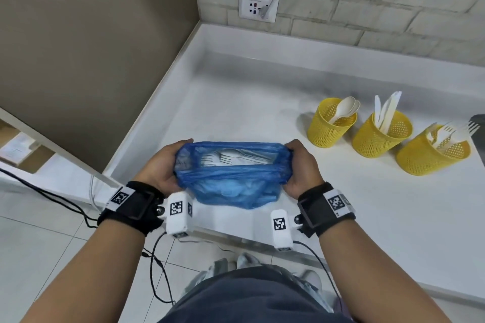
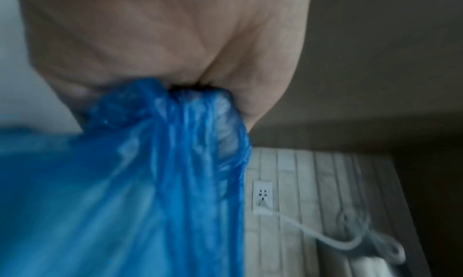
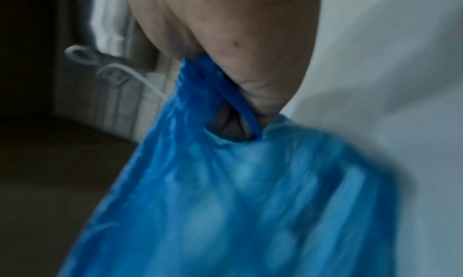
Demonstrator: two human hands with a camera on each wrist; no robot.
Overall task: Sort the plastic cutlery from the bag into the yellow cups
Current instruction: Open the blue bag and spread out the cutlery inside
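Note:
A blue plastic bag [image 1: 231, 183] is held over the near edge of the white counter, its mouth stretched wide. My left hand [image 1: 162, 165] grips the bag's left rim and my right hand [image 1: 301, 168] grips the right rim. White plastic forks [image 1: 225, 157] show inside the mouth. In the left wrist view the bag [image 2: 150, 182] bunches under my palm [image 2: 175, 43]; in the right wrist view the bag [image 3: 225, 202] hangs from my hand [image 3: 250, 43]. Three yellow mesh cups stand to the right: one with spoons [image 1: 331, 123], one with knives [image 1: 380, 134], one with forks [image 1: 433, 152].
The white counter [image 1: 262, 92] runs back to a brick-pattern wall with a socket [image 1: 258, 6] and a white cable plugged in. A brown panel closes the left side. Below the counter edge lie tiled floor and black cables [image 1: 65, 202]. A dark object [image 1: 479, 123] sits at the right edge.

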